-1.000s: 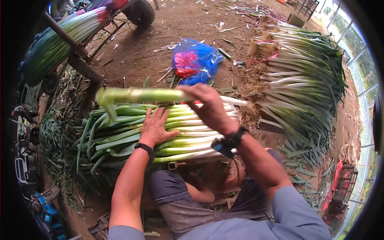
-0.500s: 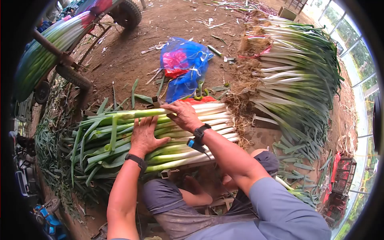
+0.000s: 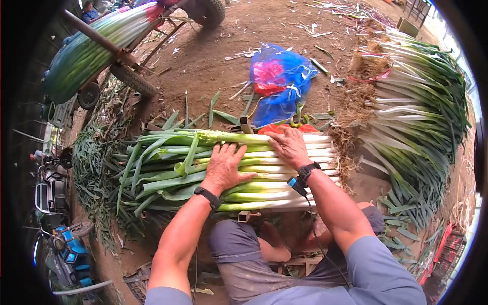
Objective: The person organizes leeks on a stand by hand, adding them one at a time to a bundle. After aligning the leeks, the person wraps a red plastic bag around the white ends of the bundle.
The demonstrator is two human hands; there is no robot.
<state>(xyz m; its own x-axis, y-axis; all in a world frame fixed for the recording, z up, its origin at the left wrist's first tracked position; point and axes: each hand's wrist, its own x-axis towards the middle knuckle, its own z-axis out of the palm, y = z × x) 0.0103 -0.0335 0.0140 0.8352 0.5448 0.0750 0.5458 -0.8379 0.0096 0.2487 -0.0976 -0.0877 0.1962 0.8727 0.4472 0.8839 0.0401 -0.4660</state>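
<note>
A thick layer of long green onions (image 3: 269, 195) lies crosswise in front of my knees, leaves to the left and white stalks with roots to the right. My left hand (image 3: 223, 169) rests on its middle, fingers spread and thumb out. Near the far edge, my right hand (image 3: 291, 147) lies over the white stalks with its fingers stretched towards the back; their tips are partly hard to see. A thicker stalk (image 3: 223, 136) runs along the far edge beside both hands. Square metal tube ends (image 3: 245, 217) stick up at the near and far edges.
Another big pile of green onions (image 3: 422, 114) lies to the right, roots facing me. Beyond my hands is a blue mesh bag (image 3: 284, 76) with pink-red material. A loaded cart (image 3: 119, 56) stands back left. Cut leaves (image 3: 96, 173) cover the ground at left, near a blue vehicle (image 3: 71, 249).
The view has shifted, so everything appears farther right. My right hand has come down flatter onto the stalks, its fingers more stretched. My left hand stays on the middle of the layer.
</note>
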